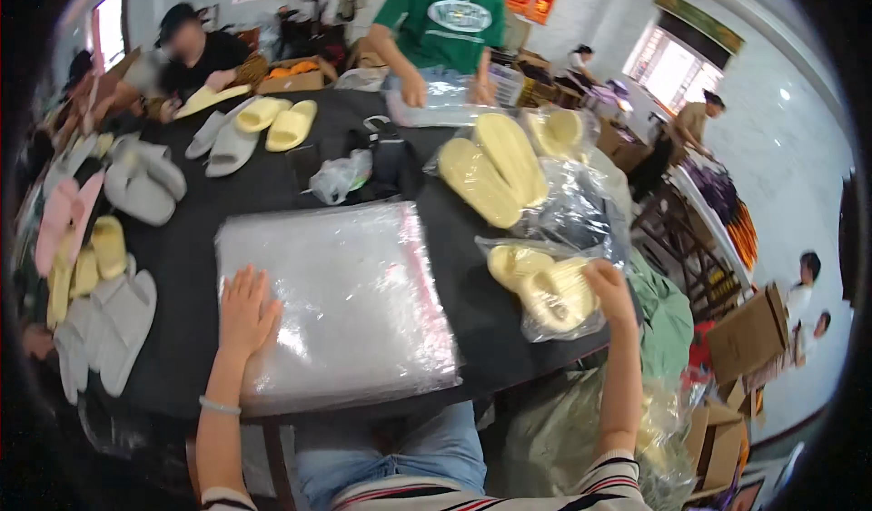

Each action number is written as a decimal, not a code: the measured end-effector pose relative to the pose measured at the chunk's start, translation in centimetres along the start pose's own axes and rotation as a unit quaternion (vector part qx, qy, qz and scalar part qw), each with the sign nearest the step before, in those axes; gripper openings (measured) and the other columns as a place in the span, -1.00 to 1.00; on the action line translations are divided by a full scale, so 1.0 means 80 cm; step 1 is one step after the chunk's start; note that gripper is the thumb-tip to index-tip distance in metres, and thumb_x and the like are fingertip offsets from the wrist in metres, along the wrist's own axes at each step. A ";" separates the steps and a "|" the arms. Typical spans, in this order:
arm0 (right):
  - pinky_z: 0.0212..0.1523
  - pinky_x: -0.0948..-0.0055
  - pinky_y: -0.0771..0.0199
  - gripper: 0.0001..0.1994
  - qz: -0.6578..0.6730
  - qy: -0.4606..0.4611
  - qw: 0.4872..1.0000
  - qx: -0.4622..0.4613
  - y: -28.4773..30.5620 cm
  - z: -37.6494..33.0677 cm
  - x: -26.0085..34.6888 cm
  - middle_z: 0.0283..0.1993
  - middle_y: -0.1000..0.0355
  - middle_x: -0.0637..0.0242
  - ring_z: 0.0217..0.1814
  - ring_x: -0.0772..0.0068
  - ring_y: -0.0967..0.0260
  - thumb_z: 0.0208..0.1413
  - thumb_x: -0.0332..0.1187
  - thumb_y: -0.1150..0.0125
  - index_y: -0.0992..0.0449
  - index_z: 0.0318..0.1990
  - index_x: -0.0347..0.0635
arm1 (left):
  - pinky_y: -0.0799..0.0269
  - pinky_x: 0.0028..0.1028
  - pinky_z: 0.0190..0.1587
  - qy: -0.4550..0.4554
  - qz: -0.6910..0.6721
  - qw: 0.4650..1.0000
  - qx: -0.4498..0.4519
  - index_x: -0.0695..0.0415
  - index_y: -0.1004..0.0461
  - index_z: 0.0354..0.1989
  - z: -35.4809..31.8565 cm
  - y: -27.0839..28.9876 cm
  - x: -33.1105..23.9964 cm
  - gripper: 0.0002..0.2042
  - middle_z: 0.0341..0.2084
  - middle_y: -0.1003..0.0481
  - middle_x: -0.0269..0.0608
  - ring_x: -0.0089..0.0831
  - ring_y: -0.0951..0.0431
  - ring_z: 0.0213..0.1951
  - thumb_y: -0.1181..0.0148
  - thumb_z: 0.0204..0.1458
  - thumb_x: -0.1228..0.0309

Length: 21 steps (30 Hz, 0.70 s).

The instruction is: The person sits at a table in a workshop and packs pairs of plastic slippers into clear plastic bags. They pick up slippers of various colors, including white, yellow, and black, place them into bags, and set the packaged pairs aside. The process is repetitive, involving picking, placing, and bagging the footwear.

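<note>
Head view: left hand lies flat on the left part of a stack of clear plastic bags, palm down, fingers extended and slightly spread, gripping nothing; pale bracelet on that wrist. Stack sits on the near part of the dark-covered bench, a pinkish strip running along its right side. Right hand is at the right edge of a bagged pair of yellow slippers, fingers bent in and closed on the plastic; exact finger placement is blurred. That pair lies near the bench's right edge, to the right of the stack. Just beyond it, a second bagged yellow pair, with a third bag of yellow slippers past that and a shiny bag with dark contents alongside. Beyond the stack, a crumpled clear bag next to dark items. Left side of bench: grey slippers, small yellow slippers, a pink slipper; farther up, another grey pair beside a loose yellow pair. Across the bench, a person in a green shirt has both hands at clear plastic sheets. Upper left, a person in black is at a yellow slipper.
</note>
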State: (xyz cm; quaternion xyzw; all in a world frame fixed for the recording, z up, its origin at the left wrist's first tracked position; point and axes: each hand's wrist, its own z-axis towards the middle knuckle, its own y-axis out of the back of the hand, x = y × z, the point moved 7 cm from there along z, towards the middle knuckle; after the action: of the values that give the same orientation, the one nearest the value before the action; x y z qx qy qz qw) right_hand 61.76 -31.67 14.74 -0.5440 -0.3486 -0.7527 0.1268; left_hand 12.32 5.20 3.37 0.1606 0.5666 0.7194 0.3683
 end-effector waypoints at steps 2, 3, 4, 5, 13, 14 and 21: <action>-0.28 0.60 -0.37 -0.85 0.198 0.013 0.977 -0.080 -0.007 0.009 0.017 -0.33 -0.46 0.43 -0.31 0.66 -0.36 0.21 -0.33 -0.15 -0.52 -0.24 -0.23 | 0.19 -0.03 0.36 -0.010 -0.003 1.000 0.006 0.21 -0.23 0.25 0.003 0.002 -0.002 -0.41 0.28 -0.14 0.15 0.01 -0.07 0.33 -0.01 0.12 0.08; -0.23 0.59 -0.40 -0.86 0.247 0.003 0.967 -0.061 -0.025 0.013 0.037 -0.29 -0.47 0.41 -0.26 0.63 -0.39 0.22 -0.35 -0.13 -0.52 -0.24 -0.24 | 0.18 -0.04 0.36 -0.012 0.005 1.000 0.013 0.21 -0.24 0.24 0.004 0.001 0.000 -0.41 0.28 -0.13 0.14 0.02 -0.08 0.33 -0.01 0.12 0.07; -0.18 0.57 -0.43 -0.87 0.297 -0.007 0.954 -0.040 -0.043 0.019 0.059 -0.26 -0.49 0.38 -0.21 0.60 -0.42 0.23 -0.37 -0.11 -0.52 -0.23 -0.24 | 0.18 -0.03 0.36 -0.007 0.005 1.000 0.010 0.22 -0.25 0.24 0.002 0.005 0.001 -0.42 0.28 -0.14 0.15 0.02 -0.08 0.32 0.00 0.13 0.08; -0.14 0.56 -0.44 -0.84 0.315 0.017 0.949 0.009 -0.062 0.021 0.083 -0.21 -0.49 0.36 -0.16 0.56 -0.43 0.25 -0.37 -0.08 -0.51 -0.20 -0.28 | 0.18 -0.03 0.36 -0.008 0.000 1.000 0.008 0.23 -0.25 0.23 0.003 0.006 -0.002 -0.43 0.27 -0.14 0.16 0.02 -0.09 0.32 0.01 0.14 0.10; -0.30 0.42 -0.43 -0.70 -0.061 0.243 0.916 0.314 -0.275 -0.062 0.247 -0.25 -0.52 0.18 -0.30 0.44 -0.46 0.17 -0.29 -0.15 -0.50 -0.02 -0.29 | 0.09 -0.35 0.36 0.134 -0.589 0.791 -0.095 0.26 -0.20 0.27 -0.005 -0.021 0.071 -0.47 0.23 -0.27 -0.04 -0.25 -0.23 0.26 0.33 0.32 0.10; -0.35 0.46 -0.42 -0.72 -0.166 0.284 0.892 0.309 -0.293 -0.074 0.255 -0.33 -0.52 0.14 -0.40 0.42 -0.44 0.16 -0.29 -0.15 -0.53 -0.07 -0.29 | 0.09 -0.34 0.36 0.143 -0.612 0.773 -0.085 0.27 -0.20 0.27 -0.006 -0.022 0.074 -0.46 0.22 -0.28 -0.04 -0.26 -0.24 0.25 0.33 0.32 0.09; -0.31 0.36 -0.44 -0.68 -0.281 0.246 0.911 0.178 -0.306 -0.016 0.153 -0.29 -0.50 0.14 -0.30 0.23 -0.47 0.06 -0.16 -0.26 -0.49 -0.18 -0.22 | 0.13 -0.27 0.36 0.106 -0.458 0.882 -0.029 0.16 -0.21 0.28 0.000 -0.016 0.064 -0.48 0.20 -0.32 -0.07 -0.23 -0.24 0.26 0.26 0.29 0.07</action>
State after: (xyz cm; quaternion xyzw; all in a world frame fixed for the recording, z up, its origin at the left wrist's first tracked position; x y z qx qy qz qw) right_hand 42.25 -12.44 16.18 -0.1897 -0.5727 -0.7928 0.0862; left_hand 9.29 8.90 1.23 -0.2050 0.5914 0.4993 0.5991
